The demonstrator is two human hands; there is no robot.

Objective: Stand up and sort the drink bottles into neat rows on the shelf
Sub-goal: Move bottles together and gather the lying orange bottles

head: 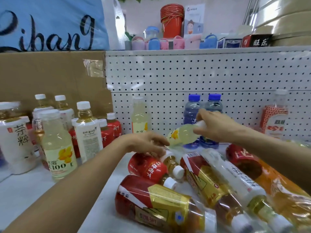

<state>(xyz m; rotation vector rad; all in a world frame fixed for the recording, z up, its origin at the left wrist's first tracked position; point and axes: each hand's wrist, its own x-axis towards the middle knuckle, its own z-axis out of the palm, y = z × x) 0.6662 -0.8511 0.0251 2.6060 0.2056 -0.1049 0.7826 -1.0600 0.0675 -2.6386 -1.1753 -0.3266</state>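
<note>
My right hand (217, 126) grips the cap end of a pale yellow lemon drink bottle (182, 134), which tilts on its side above the shelf. My left hand (148, 143) reaches toward the bottle's base with fingers loosely spread, over a small red-labelled tea bottle (149, 167) lying down. Another pale yellow bottle (139, 115) stands upright against the pegboard, and a third (58, 147) stands at the front left. Two blue-capped water bottles (202, 118) stand behind my right hand.
A heap of lying bottles (218, 185) with red, gold, white and orange labels fills the shelf's front right. Upright white and red tea bottles (87, 128) crowd the left beside cardboard (50, 78). A bottle with a red patterned label (274, 120) stands far right. The white pegboard (185, 74) backs the shelf.
</note>
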